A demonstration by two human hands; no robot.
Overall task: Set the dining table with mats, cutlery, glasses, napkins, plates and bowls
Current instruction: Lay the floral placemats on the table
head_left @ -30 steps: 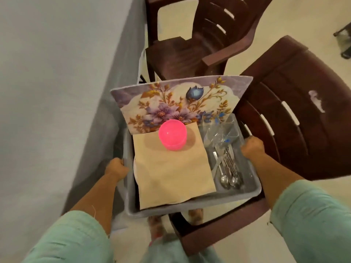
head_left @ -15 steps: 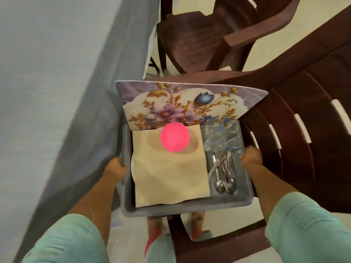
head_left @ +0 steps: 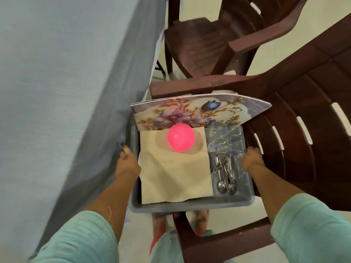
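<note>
Left hand [head_left: 126, 164] and right hand [head_left: 252, 160] clasp a grey tub's [head_left: 190, 205] sides; inside: one pink bowl [head_left: 181, 137], one beige napkin [head_left: 174, 173], floral mats [head_left: 190, 112], several spoons [head_left: 226, 177], clear glasses [head_left: 226, 141].

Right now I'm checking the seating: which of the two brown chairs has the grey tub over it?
The nearer brown chair; the grey tub is over its seat. The far chair has nothing on it.
</note>
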